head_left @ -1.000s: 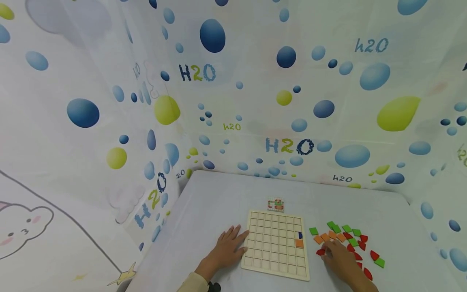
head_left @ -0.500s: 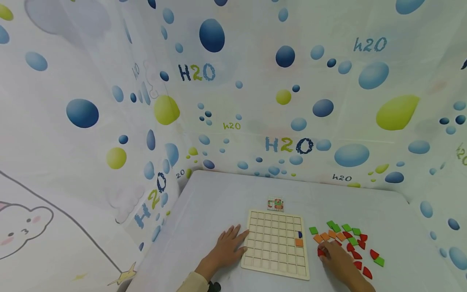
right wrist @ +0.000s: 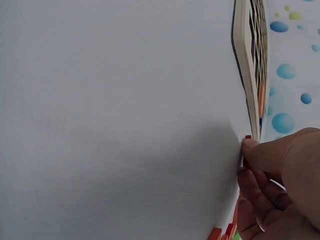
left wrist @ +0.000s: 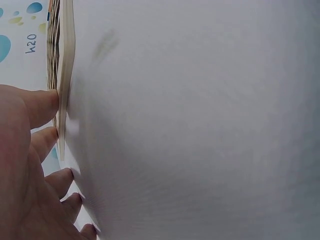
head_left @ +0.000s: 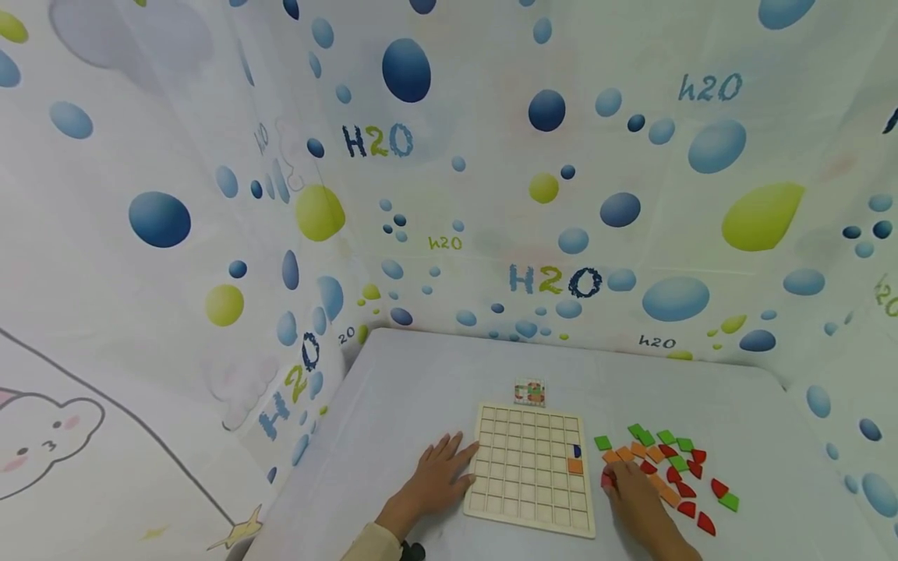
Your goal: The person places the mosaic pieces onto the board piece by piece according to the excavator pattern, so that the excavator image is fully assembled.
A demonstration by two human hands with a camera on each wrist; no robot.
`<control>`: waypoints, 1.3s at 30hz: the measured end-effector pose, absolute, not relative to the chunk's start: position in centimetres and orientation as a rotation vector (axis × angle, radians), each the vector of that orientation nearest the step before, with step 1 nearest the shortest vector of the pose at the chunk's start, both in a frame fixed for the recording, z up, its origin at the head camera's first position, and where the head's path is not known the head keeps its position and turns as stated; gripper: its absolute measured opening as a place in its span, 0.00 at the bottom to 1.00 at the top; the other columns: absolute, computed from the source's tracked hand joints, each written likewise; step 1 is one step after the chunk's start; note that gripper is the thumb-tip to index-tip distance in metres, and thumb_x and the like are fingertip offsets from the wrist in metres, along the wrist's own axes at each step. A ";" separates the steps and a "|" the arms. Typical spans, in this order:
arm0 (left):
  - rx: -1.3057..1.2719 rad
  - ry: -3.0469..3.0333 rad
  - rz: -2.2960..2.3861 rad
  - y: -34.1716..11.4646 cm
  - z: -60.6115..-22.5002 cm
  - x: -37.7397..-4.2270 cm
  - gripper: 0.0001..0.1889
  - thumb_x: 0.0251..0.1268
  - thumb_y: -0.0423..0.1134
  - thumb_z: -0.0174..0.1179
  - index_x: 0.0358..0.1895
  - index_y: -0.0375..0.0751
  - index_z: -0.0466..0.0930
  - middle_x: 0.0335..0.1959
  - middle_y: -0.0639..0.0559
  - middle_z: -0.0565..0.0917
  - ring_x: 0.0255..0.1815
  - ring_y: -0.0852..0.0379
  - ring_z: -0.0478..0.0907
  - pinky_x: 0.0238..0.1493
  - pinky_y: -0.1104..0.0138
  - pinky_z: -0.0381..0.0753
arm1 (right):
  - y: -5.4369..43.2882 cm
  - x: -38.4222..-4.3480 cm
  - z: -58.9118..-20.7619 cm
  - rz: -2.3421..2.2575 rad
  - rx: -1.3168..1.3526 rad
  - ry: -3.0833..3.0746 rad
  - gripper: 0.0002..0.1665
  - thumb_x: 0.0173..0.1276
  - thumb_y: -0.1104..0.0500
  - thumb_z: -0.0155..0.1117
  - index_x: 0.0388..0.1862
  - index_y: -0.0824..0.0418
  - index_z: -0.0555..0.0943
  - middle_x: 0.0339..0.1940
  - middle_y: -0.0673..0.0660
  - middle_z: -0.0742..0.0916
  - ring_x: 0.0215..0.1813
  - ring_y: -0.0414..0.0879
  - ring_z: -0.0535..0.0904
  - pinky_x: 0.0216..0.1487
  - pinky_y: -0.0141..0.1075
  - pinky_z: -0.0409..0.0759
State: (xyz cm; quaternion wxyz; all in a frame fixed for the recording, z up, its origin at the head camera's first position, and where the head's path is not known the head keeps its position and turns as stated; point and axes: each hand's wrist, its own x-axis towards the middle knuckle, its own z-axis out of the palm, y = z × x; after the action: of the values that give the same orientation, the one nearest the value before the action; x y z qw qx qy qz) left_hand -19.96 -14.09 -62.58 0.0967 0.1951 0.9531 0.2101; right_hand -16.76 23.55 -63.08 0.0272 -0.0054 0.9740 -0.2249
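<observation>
A pale wooden grid board (head_left: 526, 483) lies on the white table, with an orange square tile (head_left: 575, 466) and a small dark blue piece (head_left: 578, 451) in its right-hand cells. My left hand (head_left: 435, 479) rests at the board's left side, fingers spread; in the left wrist view its thumb (left wrist: 42, 106) touches the board's edge. Just right of the board, my right hand (head_left: 640, 502) pinches a small red tile (right wrist: 248, 137) between thumb and fingers, low over the table. Fingers cover most of that tile, so its outline is hidden.
Loose green tiles (head_left: 602, 442), orange squares (head_left: 638, 449) and red quarter-round tiles (head_left: 706, 523) lie scattered around and beyond my right hand. Behind the board is a small printed pattern card (head_left: 529, 393). A bubble-printed curtain (head_left: 449, 195) stands around the table.
My right hand has moved left toward the board with the red tile, uncovering orange and red tiles behind it. The left hand and the board have stayed in place.
</observation>
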 end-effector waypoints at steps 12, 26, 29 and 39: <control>0.576 2.833 0.619 -14.2 -63.0 -19.9 0.31 0.81 0.56 0.54 0.82 0.61 0.65 0.85 0.43 0.60 0.86 0.36 0.54 0.81 0.34 0.54 | 20.2 -16.2 -62.4 -0.643 -0.068 3.025 0.14 0.75 0.59 0.70 0.55 0.62 0.82 0.51 0.58 0.83 0.54 0.54 0.81 0.54 0.57 0.80; 0.587 2.836 0.626 -14.2 -63.0 -19.9 0.31 0.81 0.56 0.54 0.82 0.59 0.65 0.85 0.42 0.60 0.85 0.36 0.54 0.80 0.34 0.54 | 19.1 -15.8 -62.1 -0.617 -0.143 3.069 0.14 0.71 0.59 0.74 0.53 0.58 0.86 0.44 0.52 0.84 0.46 0.47 0.80 0.44 0.47 0.78; 0.589 2.835 0.629 -14.2 -63.1 -19.9 0.31 0.81 0.56 0.53 0.82 0.59 0.65 0.85 0.42 0.60 0.85 0.35 0.54 0.80 0.34 0.54 | 19.1 -15.7 -62.0 -0.612 -0.164 3.076 0.13 0.70 0.59 0.74 0.52 0.57 0.87 0.44 0.51 0.84 0.47 0.47 0.81 0.43 0.46 0.78; 0.574 2.838 0.629 -14.1 -63.0 -20.0 0.31 0.80 0.56 0.54 0.82 0.60 0.65 0.85 0.43 0.60 0.86 0.36 0.54 0.81 0.34 0.53 | 19.0 -15.7 -62.1 -0.553 -0.216 3.137 0.13 0.68 0.59 0.76 0.51 0.56 0.89 0.40 0.48 0.85 0.43 0.45 0.80 0.40 0.42 0.74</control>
State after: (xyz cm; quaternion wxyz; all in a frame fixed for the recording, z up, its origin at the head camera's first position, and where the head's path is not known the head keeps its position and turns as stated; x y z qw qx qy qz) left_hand -20.00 -14.10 -63.00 0.0893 0.1931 0.9539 0.2116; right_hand -15.65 19.03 -62.10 -0.0255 -0.0676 0.9823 -0.1730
